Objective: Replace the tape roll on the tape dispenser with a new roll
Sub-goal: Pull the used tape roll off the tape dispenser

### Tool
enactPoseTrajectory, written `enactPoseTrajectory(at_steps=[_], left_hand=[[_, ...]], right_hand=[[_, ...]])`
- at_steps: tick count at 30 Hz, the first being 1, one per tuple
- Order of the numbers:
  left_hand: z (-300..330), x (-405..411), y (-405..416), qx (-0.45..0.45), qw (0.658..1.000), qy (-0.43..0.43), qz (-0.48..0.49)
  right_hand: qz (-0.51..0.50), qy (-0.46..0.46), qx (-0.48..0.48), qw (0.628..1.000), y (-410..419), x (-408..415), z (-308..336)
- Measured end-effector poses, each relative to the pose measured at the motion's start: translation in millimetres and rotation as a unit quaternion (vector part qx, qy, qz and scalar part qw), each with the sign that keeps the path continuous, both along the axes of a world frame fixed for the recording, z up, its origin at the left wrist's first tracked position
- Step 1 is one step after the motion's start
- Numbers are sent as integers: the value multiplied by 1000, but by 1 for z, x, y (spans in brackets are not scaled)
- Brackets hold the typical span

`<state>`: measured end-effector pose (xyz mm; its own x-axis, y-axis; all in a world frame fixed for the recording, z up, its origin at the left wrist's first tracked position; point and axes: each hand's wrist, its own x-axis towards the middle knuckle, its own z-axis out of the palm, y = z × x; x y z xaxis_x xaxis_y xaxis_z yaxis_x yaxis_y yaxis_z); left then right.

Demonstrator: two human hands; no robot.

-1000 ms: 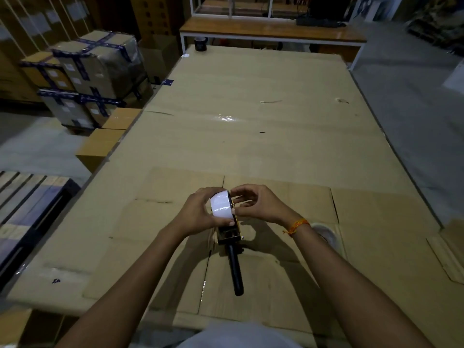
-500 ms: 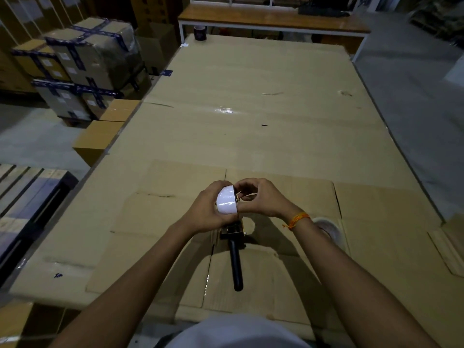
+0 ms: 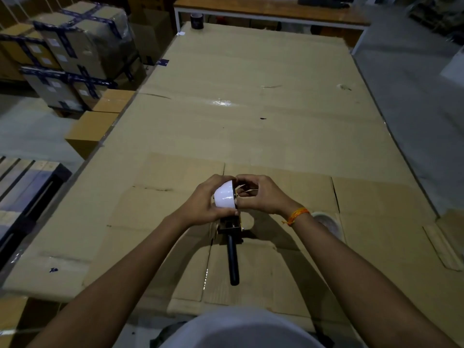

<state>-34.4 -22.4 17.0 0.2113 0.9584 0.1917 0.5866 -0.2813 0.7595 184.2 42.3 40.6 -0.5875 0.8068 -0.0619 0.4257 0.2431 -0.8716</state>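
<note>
A white tape roll (image 3: 224, 197) sits on the head of the tape dispenser (image 3: 232, 252), whose black handle points toward me above the cardboard. My left hand (image 3: 203, 201) wraps around the roll from the left. My right hand (image 3: 259, 195) is closed against the roll's right side, pinching what looks like a thin strip of tape; the fingertips hide the detail. Another, nearly used-up tape roll (image 3: 326, 221) lies flat on the table just right of my right wrist.
The table (image 3: 251, 101) is covered in flattened cardboard. A dark tape roll (image 3: 197, 20) stands at its far edge. Taped boxes (image 3: 72, 59) are stacked on the floor at left, a wooden pallet (image 3: 22, 187) lies closer. A wooden bench (image 3: 271, 13) stands beyond.
Both hands and the dispenser have stayed in about the same spot, with small finger shifts at the roll. The camera has tilted slightly, so the scene sits a little lower.
</note>
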Motion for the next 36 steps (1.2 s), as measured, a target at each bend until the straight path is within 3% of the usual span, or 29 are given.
enactPoseTrajectory(at_steps=[5,13,19,26,36], left_hand=[[2,3,4,6,1000,15,-21],[4,2,8,-10,999,29,-20],[3,8,10,-19,999,32,-7],[5,18,8,-15,999,41,4],[12,14,11,-31,998,58,-15]], right_hand=[[10,-22,39,999,1,1,1],[30,-78,-70,994,-28,19,-27],[-130,-36,-154,979,-73,-14,-44],[-304,-75,-8,950,-98,-41,-30],[-251,-154,23,955,-81,-26,-36]])
